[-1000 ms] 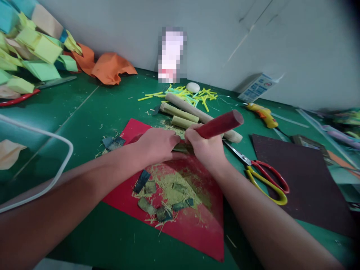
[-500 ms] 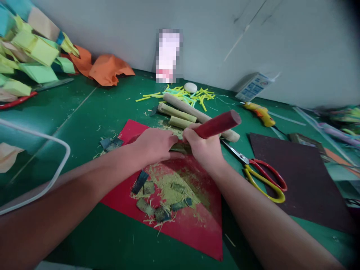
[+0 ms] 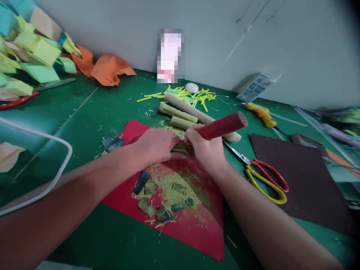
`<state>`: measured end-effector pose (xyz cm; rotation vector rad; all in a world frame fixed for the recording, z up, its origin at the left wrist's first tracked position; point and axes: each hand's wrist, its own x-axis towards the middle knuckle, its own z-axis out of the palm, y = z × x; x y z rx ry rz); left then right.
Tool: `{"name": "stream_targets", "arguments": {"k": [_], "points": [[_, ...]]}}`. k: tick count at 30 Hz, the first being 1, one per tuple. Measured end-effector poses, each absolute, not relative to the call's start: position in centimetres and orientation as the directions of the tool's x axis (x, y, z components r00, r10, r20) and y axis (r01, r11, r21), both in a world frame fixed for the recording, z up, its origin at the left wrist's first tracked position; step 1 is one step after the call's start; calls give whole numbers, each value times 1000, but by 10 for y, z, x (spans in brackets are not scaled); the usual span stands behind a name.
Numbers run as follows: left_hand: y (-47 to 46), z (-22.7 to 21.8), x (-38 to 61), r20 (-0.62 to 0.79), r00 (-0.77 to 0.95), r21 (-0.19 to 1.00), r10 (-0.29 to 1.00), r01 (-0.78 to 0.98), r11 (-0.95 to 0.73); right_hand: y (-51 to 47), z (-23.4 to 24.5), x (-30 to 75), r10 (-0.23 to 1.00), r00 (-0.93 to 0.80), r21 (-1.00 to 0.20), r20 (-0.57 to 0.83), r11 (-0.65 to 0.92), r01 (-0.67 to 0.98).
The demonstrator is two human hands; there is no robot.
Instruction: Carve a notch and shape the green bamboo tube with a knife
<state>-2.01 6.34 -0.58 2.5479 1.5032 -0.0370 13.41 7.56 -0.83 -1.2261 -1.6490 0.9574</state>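
My right hand [image 3: 207, 150] is wrapped round the thick red handle [image 3: 225, 125] of a tool, whose working end is hidden by my fingers. Just to its left, my left hand [image 3: 157, 144] presses down on a short greenish bamboo piece [image 3: 183, 147], fingers closed over it. Both hands are above a red sheet [image 3: 205, 242]. Yellowish powder [image 3: 171, 185] and several dark green bark-like scraps [image 3: 163, 214] lie on the sheet nearer me. Beyond my hands rest two cut bamboo lengths [image 3: 180, 113] and a longer grey-brown stick [image 3: 194, 108].
Scissors [image 3: 266, 176] with red and yellow handles lie right of my right forearm, partly on a dark sheet [image 3: 303, 183]. A yellow glue gun [image 3: 261, 114] is behind them. Yellow strips [image 3: 206, 98] lie by the wall. A white bar [image 3: 63, 165] crosses my left forearm.
The handle and my right hand have shifted slightly to the right. My left hand keeps its place on the bamboo piece; the whole view has moved a little.
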Motion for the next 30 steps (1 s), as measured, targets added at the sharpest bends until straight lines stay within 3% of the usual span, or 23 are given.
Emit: {"name": "stream_targets", "arguments": {"k": [11, 20, 25, 30], "points": [[63, -7, -22, -111, 482, 200, 869, 867, -456, 74, -4, 134, 974, -182, -921, 137, 193, 339], [63, -10, -22, -77, 487, 181, 870, 865, -468, 76, -7, 133, 960, -191, -886, 206, 266, 380], [63, -7, -21, -101, 493, 183, 864, 863, -471, 75, -3, 134, 969, -198, -920, 148, 209, 333], [64, -7, -21, -110, 467, 166, 878, 879, -447, 75, -5, 136, 971, -146, -915, 190, 229, 332]]}}
